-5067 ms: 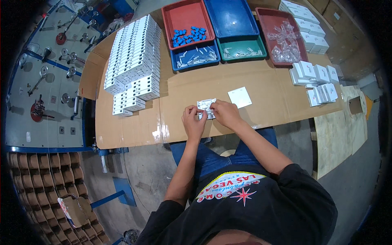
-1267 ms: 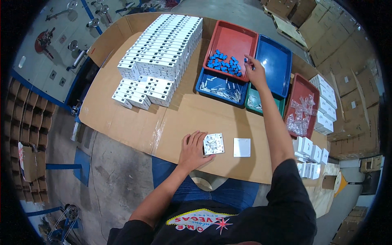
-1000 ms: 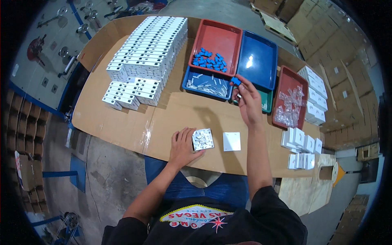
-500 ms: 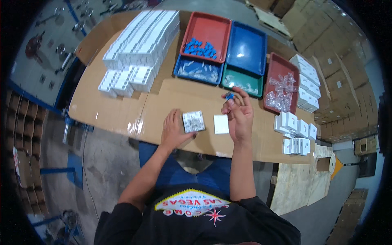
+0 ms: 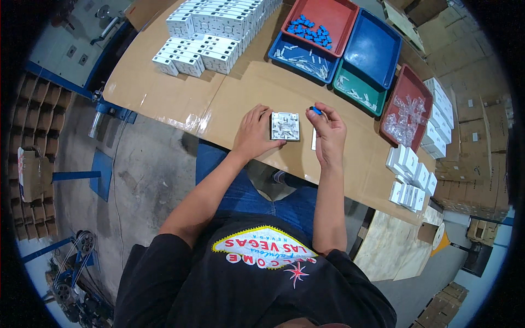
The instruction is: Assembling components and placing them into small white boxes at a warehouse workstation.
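A white square box (image 5: 285, 126) with grey and white pieces showing on its top sits on the cardboard-covered table in front of me. My left hand (image 5: 255, 133) curves around its left side, fingers along the side and thumb at the near edge, holding it. Just right of the box, my right hand (image 5: 330, 133) is raised with a small blue piece (image 5: 315, 110) pinched between thumb and fingertips. A flat white square (image 5: 314, 140) lies below that hand, which hides most of it.
Small blue pieces (image 5: 310, 33) fill part of a red tray (image 5: 333, 13). Narrow light pieces lie in a blue tray (image 5: 274, 42) and a green tray (image 5: 350, 98). Another red tray (image 5: 391, 117) holds clear plastic pieces (image 5: 406, 117). White boxes are stacked far left (image 5: 219, 27) and right (image 5: 410, 164).
The view has shifted, so the table sits higher in the picture. My right hand has turned and come closer to the box with the blue piece. My left hand stays at the box.
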The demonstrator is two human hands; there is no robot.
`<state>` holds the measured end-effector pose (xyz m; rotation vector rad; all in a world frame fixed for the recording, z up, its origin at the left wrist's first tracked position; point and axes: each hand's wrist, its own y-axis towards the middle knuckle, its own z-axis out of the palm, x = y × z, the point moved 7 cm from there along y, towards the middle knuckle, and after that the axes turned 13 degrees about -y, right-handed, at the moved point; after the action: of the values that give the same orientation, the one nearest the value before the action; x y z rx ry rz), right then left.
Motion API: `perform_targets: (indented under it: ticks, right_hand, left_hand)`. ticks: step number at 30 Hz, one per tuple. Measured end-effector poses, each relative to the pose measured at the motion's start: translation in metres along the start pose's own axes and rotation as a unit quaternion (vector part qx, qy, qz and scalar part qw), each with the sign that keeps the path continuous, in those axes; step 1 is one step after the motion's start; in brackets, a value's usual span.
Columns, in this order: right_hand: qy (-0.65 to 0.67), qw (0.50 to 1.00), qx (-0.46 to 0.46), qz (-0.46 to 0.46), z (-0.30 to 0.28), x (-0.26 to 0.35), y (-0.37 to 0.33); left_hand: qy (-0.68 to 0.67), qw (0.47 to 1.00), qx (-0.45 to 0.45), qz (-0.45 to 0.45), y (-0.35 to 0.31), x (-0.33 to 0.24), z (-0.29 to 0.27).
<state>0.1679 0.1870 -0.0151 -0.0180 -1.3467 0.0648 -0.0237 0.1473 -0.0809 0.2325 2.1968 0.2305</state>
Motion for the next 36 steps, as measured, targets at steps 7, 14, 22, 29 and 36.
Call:
perform_targets:
  ticks: [7,14,22,29,36]
  right_hand:
    - [-0.093,0.995,0.030,0.002,0.022,-0.030,0.000]
    - [-0.150,0.986,0.068,0.038,0.024,-0.069,0.012]
    - [-0.332,0.938,0.058,-0.087,0.027,-0.065,0.017]
    - [-0.526,0.826,0.113,-0.166,0.044,-0.052,0.016]
    - [-0.511,0.834,0.119,-0.172,0.045,-0.059,0.019]
  left_hand:
    - [0.005,1.000,-0.004,0.012,-0.001,-0.001,-0.004]
    - [0.009,1.000,-0.008,0.011,0.002,0.001,-0.004]
    - [0.010,1.000,-0.014,0.020,0.002,0.003,-0.004]
    - [0.004,1.000,-0.012,0.015,0.003,0.001,-0.004]
    - [0.011,1.000,-0.007,0.012,0.004,0.001,-0.004]
